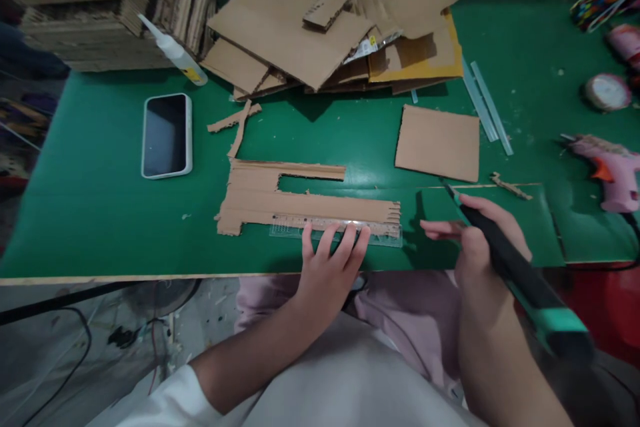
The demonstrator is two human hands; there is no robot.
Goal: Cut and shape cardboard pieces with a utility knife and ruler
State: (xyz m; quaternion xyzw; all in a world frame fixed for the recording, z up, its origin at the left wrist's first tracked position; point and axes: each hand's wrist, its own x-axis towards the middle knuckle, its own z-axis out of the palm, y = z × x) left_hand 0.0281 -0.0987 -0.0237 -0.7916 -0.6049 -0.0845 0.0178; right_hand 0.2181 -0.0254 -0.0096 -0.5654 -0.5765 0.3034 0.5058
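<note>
My left hand (333, 260) lies with spread fingertips on a clear ruler (287, 223), pressing it along the lower edge of an irregular cardboard piece (260, 200). That piece has a long slot near its top and several short slits at its right end. To the right, my right hand (483, 240) is wrapped round a black and green pen-like tool (515, 267), its tip raised near the lower edge of a rectangular cardboard piece (438, 143). The tool is clear of the ruler.
Cardboard sheets (295, 33) are heaped at the back, beside a glue bottle (175, 53). A phone (167, 136) lies at left. Clear sticks (485, 103), a tape roll (607, 92) and a pink glue gun (610, 170) are at right. Thin scraps (240, 123) lie behind the slotted piece.
</note>
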